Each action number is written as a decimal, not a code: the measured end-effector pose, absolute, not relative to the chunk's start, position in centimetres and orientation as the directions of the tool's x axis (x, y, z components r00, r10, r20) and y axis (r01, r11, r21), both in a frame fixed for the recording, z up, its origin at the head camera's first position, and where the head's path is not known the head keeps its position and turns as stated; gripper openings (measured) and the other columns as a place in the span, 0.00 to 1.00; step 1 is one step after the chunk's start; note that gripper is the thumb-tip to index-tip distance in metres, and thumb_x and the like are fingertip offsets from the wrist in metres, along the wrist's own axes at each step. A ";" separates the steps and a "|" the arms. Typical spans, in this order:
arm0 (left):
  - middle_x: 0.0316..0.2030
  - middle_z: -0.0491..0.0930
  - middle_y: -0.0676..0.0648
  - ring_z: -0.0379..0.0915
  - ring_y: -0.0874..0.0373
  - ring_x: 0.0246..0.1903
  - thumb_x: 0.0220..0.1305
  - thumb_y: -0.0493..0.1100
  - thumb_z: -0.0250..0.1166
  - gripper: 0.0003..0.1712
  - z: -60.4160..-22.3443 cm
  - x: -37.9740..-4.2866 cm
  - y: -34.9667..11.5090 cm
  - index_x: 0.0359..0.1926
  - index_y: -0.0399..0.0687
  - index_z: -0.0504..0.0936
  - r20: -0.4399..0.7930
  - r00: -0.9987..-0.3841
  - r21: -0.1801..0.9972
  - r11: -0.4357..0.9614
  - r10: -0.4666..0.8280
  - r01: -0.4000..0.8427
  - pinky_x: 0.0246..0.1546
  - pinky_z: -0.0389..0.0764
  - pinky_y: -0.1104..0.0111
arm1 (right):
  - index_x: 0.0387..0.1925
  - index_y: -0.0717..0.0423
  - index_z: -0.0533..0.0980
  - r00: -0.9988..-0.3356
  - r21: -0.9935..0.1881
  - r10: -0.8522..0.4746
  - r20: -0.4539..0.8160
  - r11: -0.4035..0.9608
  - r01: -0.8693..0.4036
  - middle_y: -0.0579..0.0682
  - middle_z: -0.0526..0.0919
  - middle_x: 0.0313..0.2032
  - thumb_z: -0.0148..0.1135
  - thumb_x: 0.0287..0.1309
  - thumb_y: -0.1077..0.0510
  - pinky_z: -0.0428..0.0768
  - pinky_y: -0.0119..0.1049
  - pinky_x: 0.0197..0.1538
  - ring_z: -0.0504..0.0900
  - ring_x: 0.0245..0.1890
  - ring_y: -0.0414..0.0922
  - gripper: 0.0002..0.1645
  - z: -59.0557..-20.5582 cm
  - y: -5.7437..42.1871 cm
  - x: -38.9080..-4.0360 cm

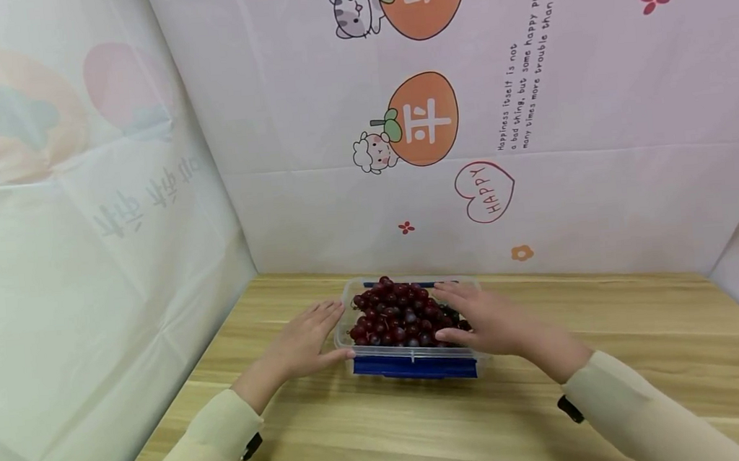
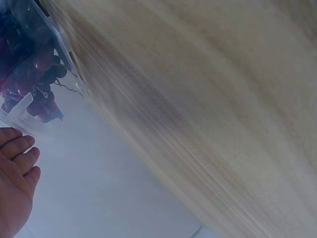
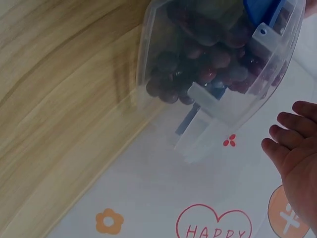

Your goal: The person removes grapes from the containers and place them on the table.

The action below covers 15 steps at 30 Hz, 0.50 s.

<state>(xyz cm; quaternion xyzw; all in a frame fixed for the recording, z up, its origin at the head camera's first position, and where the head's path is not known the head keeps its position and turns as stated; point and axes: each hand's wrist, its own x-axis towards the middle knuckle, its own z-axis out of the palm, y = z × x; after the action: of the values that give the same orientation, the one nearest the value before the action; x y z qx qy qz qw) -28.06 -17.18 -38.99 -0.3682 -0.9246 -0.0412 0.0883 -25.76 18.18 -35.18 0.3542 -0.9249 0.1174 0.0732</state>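
A clear plastic box (image 1: pixel 412 354) with blue clasps stands on the wooden table, filled with dark red grapes (image 1: pixel 394 315) heaped to its rim. My left hand (image 1: pixel 302 343) is at the box's left side, fingers extended, the thumb reaching the front left corner. On the opposite side, my right hand (image 1: pixel 495 320) spreads over the right rim, its thumb near the grapes. In the right wrist view, a gap shows between that hand (image 3: pixel 299 153) and the box wall (image 3: pixel 142 74). Whether the left fingertips (image 2: pixel 28 141) touch the plastic, I cannot tell.
Behind the box rises a white printed sheet (image 1: pixel 316 213), close to its rear side. Another pale sheet (image 1: pixel 108 302) walls off the left. Bare wooden tabletop (image 1: pixel 372 433) extends in front of the box and to its right.
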 end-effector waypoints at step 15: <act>0.70 0.58 0.36 0.51 0.43 0.70 0.65 0.72 0.50 0.52 -39.5 -28.3 -17.3 0.72 0.34 0.58 0.188 -0.729 0.018 0.739 0.658 0.673 0.71 0.52 0.53 | 0.62 0.61 0.73 -0.658 -0.167 -0.733 0.175 0.636 -0.753 0.59 0.77 0.58 0.57 0.68 0.45 0.76 0.49 0.58 0.79 0.55 0.52 0.30 -35.2 15.6 -26.6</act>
<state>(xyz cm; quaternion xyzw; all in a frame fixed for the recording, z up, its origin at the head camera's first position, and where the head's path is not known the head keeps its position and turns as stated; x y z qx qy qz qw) -28.32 -17.32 -39.49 -0.3584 -0.9287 -0.0427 0.0849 -26.63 15.57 -35.19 0.4112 -0.9034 0.1130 0.0456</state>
